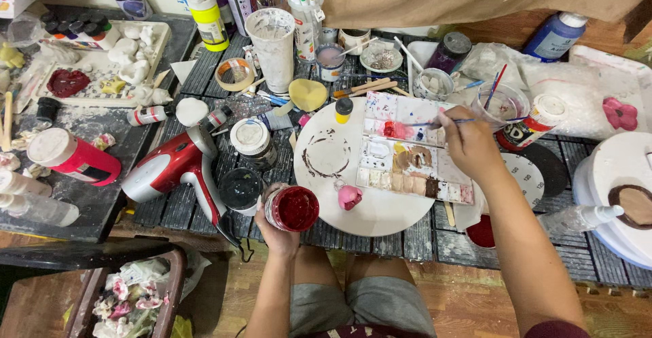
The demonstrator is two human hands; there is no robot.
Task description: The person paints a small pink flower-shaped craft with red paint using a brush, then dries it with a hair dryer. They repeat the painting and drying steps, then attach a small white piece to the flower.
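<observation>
2 hands seen at cluttered worktable. Left hand (277, 226) curled from below around open jar of dark red paint (293, 208), jar held at near table edge. Right hand (468, 141) closed in pinch on thin paintbrush (441, 122); brush tip laid on paint palette (414, 148) just left of knuckles. Round white board (353, 195) set under palette, between both hands. Red hair dryer (173, 168) lying left of left hand.
</observation>
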